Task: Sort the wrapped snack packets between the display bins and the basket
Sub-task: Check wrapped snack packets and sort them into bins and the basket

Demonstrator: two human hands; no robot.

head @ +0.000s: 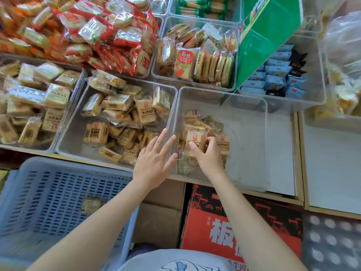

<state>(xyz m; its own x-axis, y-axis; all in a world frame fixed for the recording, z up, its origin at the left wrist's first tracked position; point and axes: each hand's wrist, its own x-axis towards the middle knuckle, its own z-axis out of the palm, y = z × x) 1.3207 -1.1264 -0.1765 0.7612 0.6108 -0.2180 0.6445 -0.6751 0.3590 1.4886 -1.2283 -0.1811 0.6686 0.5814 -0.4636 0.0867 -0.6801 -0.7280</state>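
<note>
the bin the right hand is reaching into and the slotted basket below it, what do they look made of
Bin: seemingly clear hard plastic, glossy; the shelf and packets show through its walls. Basket: looks like moulded opaque plastic, pale blue-grey and matte, with rows of slots. The right hand grips a packet wrapped in what seems thin shiny film.
</note>
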